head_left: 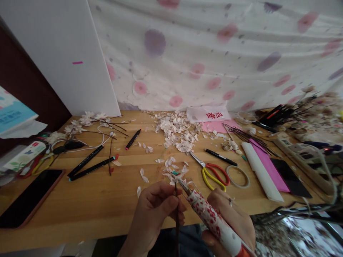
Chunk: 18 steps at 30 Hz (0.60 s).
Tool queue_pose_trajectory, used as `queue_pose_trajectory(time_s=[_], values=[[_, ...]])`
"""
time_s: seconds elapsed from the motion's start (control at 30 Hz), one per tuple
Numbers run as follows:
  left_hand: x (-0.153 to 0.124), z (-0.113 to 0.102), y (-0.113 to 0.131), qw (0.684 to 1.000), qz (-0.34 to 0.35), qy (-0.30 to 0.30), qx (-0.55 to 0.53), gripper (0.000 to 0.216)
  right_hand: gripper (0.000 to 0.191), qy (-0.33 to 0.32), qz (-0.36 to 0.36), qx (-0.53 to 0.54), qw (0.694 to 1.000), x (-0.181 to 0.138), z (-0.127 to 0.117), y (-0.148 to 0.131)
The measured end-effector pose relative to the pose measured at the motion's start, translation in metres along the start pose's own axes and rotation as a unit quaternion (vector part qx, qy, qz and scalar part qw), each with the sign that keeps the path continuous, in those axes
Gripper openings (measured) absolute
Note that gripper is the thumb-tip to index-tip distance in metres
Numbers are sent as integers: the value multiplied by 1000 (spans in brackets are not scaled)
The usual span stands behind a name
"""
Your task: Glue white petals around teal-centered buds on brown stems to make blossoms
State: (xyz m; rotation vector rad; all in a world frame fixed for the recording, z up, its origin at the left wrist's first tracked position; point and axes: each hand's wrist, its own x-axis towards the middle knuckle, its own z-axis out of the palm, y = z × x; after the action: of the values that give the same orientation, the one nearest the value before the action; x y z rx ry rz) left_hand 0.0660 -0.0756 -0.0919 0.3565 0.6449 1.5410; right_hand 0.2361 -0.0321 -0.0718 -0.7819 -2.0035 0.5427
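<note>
My left hand (152, 205) pinches a thin brown flower stem (177, 228) between thumb and fingers. The stem runs downward past the table's front edge, and white petals (169, 176) with a bit of green show around its upper end. In my right hand (237, 214) is a glue gun (214, 217), its white body patterned in red. Its metal nozzle points up and left and meets the stem top closely; whether it touches cannot be made out. Just beyond lie scissors (213, 175) with red and yellow handles, beside a roll of tape (238, 176).
Loose white petals (178, 130) are heaped at the table's back. Markers (133, 139), finished blossom stems (88, 121) and a phone (32, 196) lie leftward. Bare stems (250, 137), pink paper (270, 167) and a power strip (302, 164) occupy the right.
</note>
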Motion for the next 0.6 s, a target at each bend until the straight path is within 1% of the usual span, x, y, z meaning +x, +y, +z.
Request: queue_pose_trajectory(time_s=[0.1,0.23,0.4,0.6], values=[[0,1,0,1000,-4,23,-3,24,53,12,-27,-25,999,1,0,1],[-1,1,0,999,7,44,-11,25,53,8,-22,-29,999,3,2,2],[1,-1,2,1000,-4,12,-17,21,48,-9,-29,-19,999,3,2,3],[2,-4,1,1000,-17,4,-21,20,46,-16,-30,-6,999,1,-1,6]])
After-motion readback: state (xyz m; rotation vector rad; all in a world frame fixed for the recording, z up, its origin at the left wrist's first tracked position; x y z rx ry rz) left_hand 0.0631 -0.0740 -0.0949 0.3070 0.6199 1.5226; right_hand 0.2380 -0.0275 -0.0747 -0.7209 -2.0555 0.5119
